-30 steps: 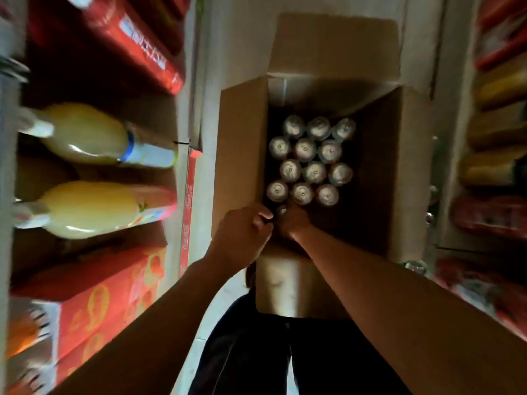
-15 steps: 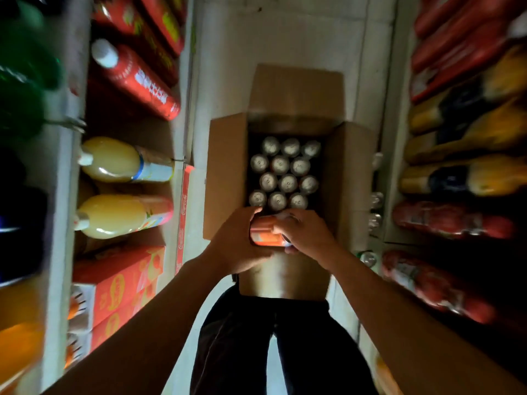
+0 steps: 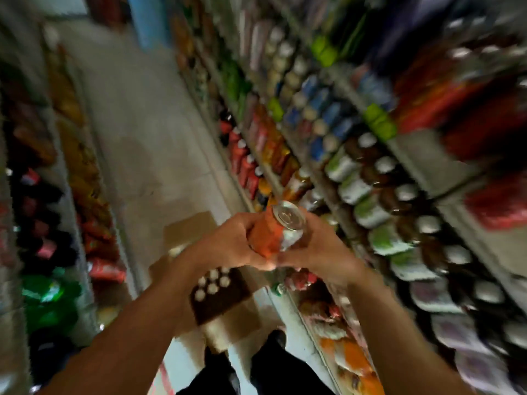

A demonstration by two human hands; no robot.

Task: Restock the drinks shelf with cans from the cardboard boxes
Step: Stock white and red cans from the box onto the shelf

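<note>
Orange can (image 3: 275, 232), one, two hands (image 3: 228, 243) gripping

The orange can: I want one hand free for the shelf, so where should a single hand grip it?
Around the orange can's side wall at mid-height, from the right hand's side: it tilts top-up toward the shelf, leaving the silver lid clear.

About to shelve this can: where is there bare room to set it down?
Bare floor runs between the left racks and the right shelves, beyond the box. The visible right shelves look packed; blur hides any gaps. Both the left hand and right hand hold the can.
</note>
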